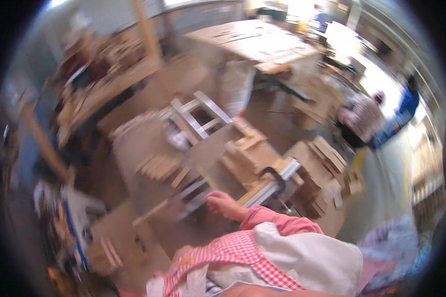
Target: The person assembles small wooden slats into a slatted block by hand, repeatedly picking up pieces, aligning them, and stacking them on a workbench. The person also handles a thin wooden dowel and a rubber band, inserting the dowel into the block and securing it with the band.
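Observation:
My right hand (224, 204), in a pink sleeve, reaches in from the right over the work area. Its fingers are curled in, and nothing shows in them, though motion blurs the picture. Close beside it runs a metal bar clamp (270, 188) with a dark jaw, set along pieces of wood. Beyond the hand lie a row of short wood strips (158, 167) and stacked wooden boards (250, 154). A pale ladder-like frame (199, 116) stands farther off. My left hand does not show.
A large work table (255, 39) stands at the back. Wood pieces are heaped on a bench (109, 81) at the left. More boards (314, 178) are piled to the right. One person (362, 116) bends at the right, near another in blue (406, 106).

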`<state>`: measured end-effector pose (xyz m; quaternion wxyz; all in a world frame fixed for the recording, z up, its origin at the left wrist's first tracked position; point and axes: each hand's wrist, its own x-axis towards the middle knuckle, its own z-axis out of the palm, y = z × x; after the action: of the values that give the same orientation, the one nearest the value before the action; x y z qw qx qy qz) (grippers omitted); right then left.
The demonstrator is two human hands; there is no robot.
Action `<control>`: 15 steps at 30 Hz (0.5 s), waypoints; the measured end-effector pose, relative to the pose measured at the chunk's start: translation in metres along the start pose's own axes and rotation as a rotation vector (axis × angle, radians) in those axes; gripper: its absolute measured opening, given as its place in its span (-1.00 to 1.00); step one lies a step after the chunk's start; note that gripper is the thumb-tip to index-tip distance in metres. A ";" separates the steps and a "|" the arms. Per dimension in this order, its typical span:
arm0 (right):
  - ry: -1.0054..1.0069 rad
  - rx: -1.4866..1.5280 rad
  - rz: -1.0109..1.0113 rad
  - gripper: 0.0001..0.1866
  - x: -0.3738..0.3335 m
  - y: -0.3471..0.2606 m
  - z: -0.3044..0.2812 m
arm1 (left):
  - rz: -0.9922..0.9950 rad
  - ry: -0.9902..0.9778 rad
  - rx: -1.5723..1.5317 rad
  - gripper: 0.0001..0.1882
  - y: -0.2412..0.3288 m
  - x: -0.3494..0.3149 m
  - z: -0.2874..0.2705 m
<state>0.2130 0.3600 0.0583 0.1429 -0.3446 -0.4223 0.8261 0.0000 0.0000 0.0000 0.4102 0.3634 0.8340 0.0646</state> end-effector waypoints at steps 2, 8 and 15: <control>-0.069 -0.083 0.004 -0.75 -0.004 0.018 0.010 | 0.041 -0.027 -0.087 -0.60 0.010 -0.011 0.012; -0.220 -0.238 0.338 -0.81 0.001 0.066 0.038 | 0.202 -0.003 -0.476 -0.61 0.021 -0.050 0.027; -0.491 -0.395 0.527 -0.86 0.030 0.111 0.107 | 0.170 0.747 -1.230 -0.68 0.006 -0.145 0.019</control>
<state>0.1233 0.2447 -0.0005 -0.2474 -0.2546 -0.4914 0.7953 0.0749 -0.0954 0.0826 0.2216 0.0839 0.7001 0.6736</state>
